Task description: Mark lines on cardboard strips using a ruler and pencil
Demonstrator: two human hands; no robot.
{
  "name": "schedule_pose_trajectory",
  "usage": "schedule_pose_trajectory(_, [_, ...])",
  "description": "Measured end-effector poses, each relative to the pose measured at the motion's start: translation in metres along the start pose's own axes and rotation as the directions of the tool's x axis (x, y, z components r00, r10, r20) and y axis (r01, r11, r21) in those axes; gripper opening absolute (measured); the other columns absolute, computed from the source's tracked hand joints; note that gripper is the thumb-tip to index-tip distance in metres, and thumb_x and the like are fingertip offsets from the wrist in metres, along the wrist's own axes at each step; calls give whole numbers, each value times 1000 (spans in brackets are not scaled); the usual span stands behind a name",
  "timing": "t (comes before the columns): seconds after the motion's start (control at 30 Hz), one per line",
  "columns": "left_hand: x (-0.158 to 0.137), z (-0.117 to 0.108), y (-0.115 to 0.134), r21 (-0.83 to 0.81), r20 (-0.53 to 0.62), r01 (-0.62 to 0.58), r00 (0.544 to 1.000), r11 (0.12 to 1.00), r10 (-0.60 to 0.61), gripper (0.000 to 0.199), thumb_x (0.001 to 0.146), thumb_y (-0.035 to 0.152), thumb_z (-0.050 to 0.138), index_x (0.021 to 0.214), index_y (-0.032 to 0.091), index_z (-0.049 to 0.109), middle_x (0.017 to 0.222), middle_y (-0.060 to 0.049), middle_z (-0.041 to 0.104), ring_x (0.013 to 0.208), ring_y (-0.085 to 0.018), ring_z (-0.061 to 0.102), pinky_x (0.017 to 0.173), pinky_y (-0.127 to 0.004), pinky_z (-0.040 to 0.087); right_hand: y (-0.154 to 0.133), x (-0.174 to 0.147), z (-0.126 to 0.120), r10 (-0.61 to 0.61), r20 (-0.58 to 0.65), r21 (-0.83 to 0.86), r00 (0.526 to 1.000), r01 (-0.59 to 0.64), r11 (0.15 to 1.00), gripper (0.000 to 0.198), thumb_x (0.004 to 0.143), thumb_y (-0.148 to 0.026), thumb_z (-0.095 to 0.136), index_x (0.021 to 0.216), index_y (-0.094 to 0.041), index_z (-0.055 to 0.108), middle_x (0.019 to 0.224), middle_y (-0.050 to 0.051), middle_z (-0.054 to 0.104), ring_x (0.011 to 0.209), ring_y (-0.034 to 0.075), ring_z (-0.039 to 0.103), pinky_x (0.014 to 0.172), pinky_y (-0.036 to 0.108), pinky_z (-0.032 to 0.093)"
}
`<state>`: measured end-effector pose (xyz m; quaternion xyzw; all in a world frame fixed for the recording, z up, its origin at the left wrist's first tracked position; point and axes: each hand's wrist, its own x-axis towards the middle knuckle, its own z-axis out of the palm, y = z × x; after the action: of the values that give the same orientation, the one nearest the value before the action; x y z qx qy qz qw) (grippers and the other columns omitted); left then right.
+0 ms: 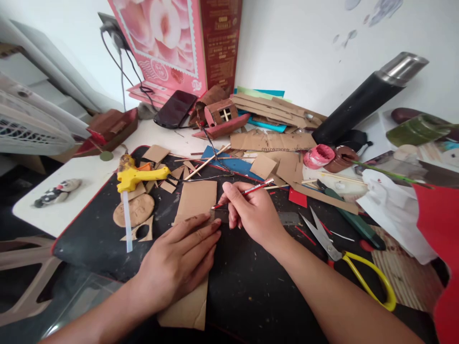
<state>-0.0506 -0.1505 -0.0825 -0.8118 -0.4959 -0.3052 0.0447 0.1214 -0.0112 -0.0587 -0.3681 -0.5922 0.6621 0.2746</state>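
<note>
My left hand (181,255) lies flat with its fingers stretched out, pressing on a long strip of brown cardboard (197,193). In my right hand (251,208) is a red pencil (256,186), its tip at the right edge of the cardboard near my left fingertips. Under my right hand runs a grey, ruler-like strip (289,219), partly hidden by it. Open scissors with yellow handles (328,243) lie right of my right forearm. Left of the cardboard are a yellow hot glue gun (138,176) with a glue stick and a round cardboard disc (133,210).
Cardboard scraps (263,166) and thin sticks cover the mat's far side. Behind stand small brown boat models (225,119), a phone (175,109) and a pink box (161,43). At right are paint jars (319,156), a black flask (362,102), a green-handled cutter (353,217) and white tissue (390,215).
</note>
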Motion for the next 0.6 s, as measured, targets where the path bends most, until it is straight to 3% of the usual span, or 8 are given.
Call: schedule_pose_trajectory(0.6, [0, -1, 0, 15, 3, -7, 1000, 1000, 7, 24, 106, 11, 65, 127, 11, 78, 135, -9, 83, 138, -27, 74, 117, -40, 65, -1, 0, 0, 11, 13, 0, 1000, -11, 1000, 49, 108, -64, 64, 83, -22, 70, 53, -6, 59, 43, 11, 57, 44, 24, 39])
